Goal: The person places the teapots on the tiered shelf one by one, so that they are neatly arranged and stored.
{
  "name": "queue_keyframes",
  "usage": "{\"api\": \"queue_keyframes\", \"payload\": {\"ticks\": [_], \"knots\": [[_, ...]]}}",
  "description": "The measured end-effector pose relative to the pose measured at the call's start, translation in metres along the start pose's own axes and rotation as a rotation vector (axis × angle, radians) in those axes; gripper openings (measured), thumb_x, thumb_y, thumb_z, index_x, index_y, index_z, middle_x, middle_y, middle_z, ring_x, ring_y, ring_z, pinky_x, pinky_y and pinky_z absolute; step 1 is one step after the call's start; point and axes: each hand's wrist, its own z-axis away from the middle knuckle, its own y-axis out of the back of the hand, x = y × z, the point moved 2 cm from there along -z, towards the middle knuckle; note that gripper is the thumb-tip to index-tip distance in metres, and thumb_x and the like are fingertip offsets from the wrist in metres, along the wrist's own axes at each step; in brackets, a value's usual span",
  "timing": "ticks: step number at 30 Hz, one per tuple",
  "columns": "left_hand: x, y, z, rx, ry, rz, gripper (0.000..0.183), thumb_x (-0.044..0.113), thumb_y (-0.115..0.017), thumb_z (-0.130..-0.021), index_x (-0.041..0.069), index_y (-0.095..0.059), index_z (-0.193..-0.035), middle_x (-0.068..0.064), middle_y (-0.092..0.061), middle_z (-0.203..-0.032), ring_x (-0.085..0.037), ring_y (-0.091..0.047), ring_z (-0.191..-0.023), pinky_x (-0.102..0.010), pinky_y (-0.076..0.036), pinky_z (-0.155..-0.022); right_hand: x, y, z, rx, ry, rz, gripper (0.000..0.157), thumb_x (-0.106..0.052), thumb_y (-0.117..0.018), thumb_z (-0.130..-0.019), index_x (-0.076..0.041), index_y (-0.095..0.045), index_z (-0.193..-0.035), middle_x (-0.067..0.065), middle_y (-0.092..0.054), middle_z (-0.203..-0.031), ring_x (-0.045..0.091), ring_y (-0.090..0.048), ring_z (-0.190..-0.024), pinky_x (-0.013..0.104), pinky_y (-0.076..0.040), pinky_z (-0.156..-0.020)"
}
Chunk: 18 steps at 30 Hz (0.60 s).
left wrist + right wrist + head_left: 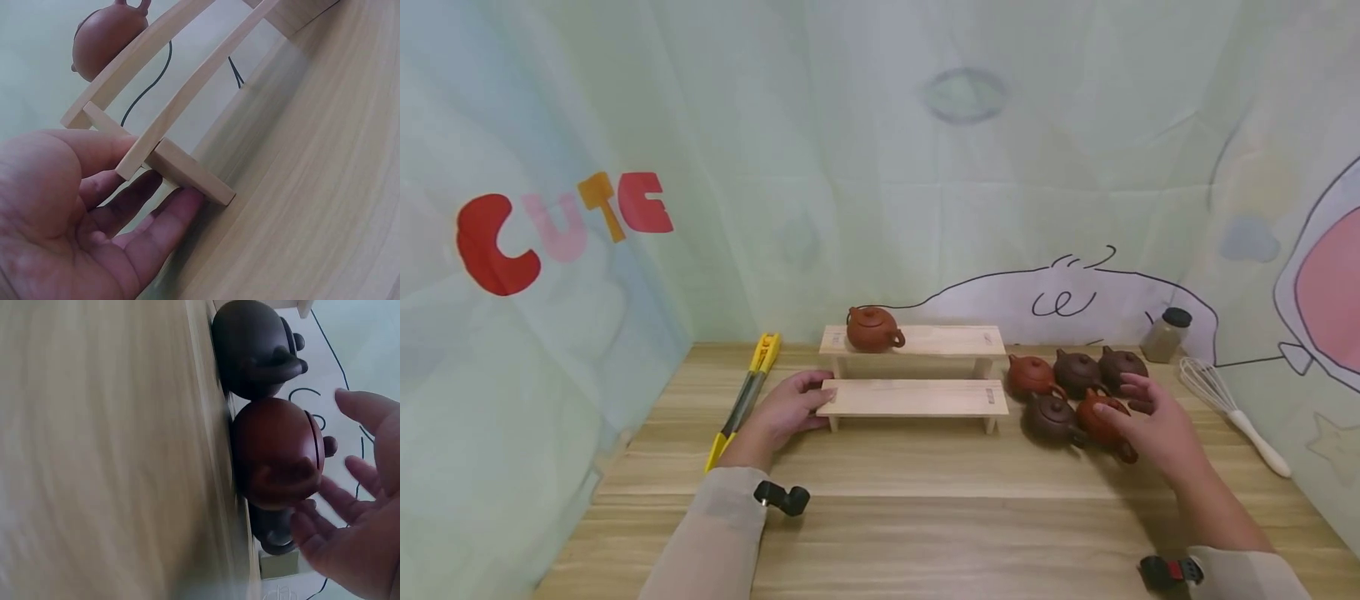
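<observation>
My left hand point(793, 404) grips the left end of a two-step wooden stand point(917, 398), thumb at the lower board and fingertips by its leg point(194, 174). On the upper step sits a reddish-brown clay teapot point(871, 331). At the right, my right hand point(1157, 421) reaches over a red-brown teapot point(1099, 417), its fingers spread around the lid side without gripping. Beside that pot are a dark brown teapot point(1049, 419), another reddish one point(1028, 377) and two dark ones behind, one of them the middle back teapot point(1078, 372) and one the rightmost back teapot point(1118, 365).
Yellow-and-grey tongs point(747, 396) lie left of the stand. A jar with a black lid point(1167, 335) stands at the back right, and a whisk with a white handle point(1255, 437) lies along the right edge. A printed cloth point(880, 208) hangs behind the wooden table point(925, 542).
</observation>
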Motion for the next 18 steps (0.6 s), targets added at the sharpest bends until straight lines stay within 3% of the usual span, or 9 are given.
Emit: {"api": "queue_keyframes", "payload": {"ticks": [4,9,18], "knots": [[0.0005,0.0003,-0.0004,-0.004,-0.003,0.002,0.051,0.021,-0.061,-0.11,0.009,-0.049,-0.157,-0.02,-0.048,-0.162,-0.034,-0.061,-0.137,-0.051,-0.059,-0.108,0.0071,0.0004,-0.0023,-0.089,-0.029,0.064,0.101,-0.058,-0.075,-0.096,0.001,-0.03,-0.164,0.038,-0.037,-0.162,0.059,-0.043,-0.145,0.07,-0.048,-0.112],[0.0012,0.0007,-0.0003,-0.003,-0.003,0.011,0.05,0.02,-0.061,-0.11,0.009,-0.049,-0.157,-0.019,-0.049,-0.161,-0.034,-0.061,-0.137,-0.052,-0.058,-0.109,0.0112,0.0004,-0.0039,-0.134,-0.003,0.137,0.095,-0.056,-0.077,-0.095,0.003,-0.038,-0.159,0.04,-0.045,-0.155,0.058,-0.052,-0.136,0.065,-0.054,-0.106],[0.0013,0.0,0.0016,-0.004,0.0,-0.002,0.05,0.021,-0.062,-0.109,0.009,-0.049,-0.157,-0.02,-0.051,-0.16,-0.034,-0.062,-0.136,-0.051,-0.059,-0.108,0.0114,0.0008,-0.004,-0.192,-0.007,0.138,0.096,-0.053,-0.081,-0.093,0.001,-0.036,-0.16,0.043,-0.047,-0.151,0.057,-0.052,-0.134,0.066,-0.049,-0.106]]}}
